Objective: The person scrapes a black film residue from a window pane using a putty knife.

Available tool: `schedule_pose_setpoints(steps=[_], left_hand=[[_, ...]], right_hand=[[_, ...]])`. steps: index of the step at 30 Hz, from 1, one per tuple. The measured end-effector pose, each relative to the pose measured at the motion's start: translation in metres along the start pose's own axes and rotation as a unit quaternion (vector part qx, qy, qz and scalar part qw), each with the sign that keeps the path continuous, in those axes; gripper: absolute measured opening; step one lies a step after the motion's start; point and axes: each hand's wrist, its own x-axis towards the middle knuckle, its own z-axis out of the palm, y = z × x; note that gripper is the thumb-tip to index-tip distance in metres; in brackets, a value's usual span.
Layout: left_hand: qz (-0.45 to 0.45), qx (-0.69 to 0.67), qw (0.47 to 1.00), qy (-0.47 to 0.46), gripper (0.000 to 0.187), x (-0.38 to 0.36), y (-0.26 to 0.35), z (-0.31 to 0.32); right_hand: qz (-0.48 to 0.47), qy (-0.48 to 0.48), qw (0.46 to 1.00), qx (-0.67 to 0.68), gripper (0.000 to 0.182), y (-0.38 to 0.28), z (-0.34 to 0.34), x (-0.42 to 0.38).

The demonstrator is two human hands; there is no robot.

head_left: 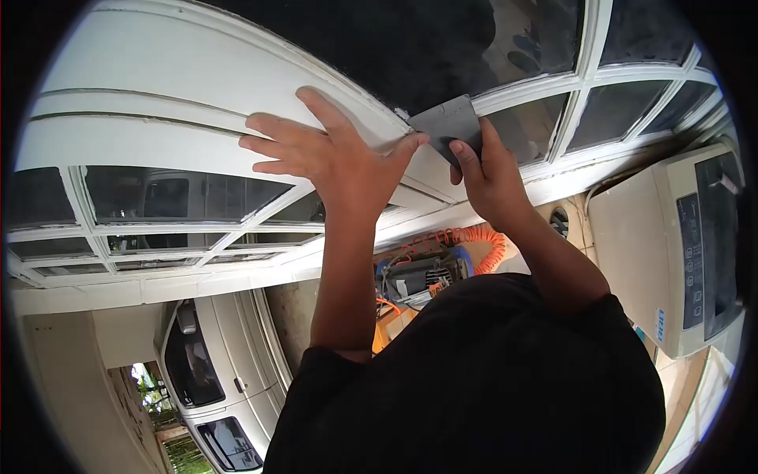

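Observation:
A white panelled frame (pixel 181 55) with glass panes runs across the upper view. My left hand (pixel 339 158) lies with fingers spread on its flat white part, the thumb pointing toward a grey sheet. That thin grey sheet (pixel 446 122), which looks like sandpaper, is pinched between the thumb and fingers of my right hand (pixel 482 170). The sheet rests at the edge of the white frame, beside a dark glass pane (pixel 442 39). Some of my right fingers are hidden behind the sheet.
Below the frame sit a coiled orange hose (pixel 489 245) and a bin of tools (pixel 422 276). A beige washing machine (pixel 639 229) stands at the right. A silver vehicle (pixel 237 332) is at the lower left.

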Motion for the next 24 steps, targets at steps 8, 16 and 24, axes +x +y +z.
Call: schedule_pose_setpoints(steps=[8,16,24], left_hand=[[0.014,-0.031,0.999,0.016,0.144,0.002,-0.004,0.002],[0.03,-0.036,0.998,0.028,0.143,0.001,-0.006,0.005],[0.036,-0.037,0.998,0.03,0.143,0.0,-0.006,0.006]], right_hand=[[0.005,0.013,1.0,0.0,0.021,-0.009,0.003,-0.006],[0.02,0.018,1.0,0.017,0.022,-0.002,0.007,-0.005],[0.034,0.025,0.998,0.041,0.023,-0.001,0.011,-0.006]])
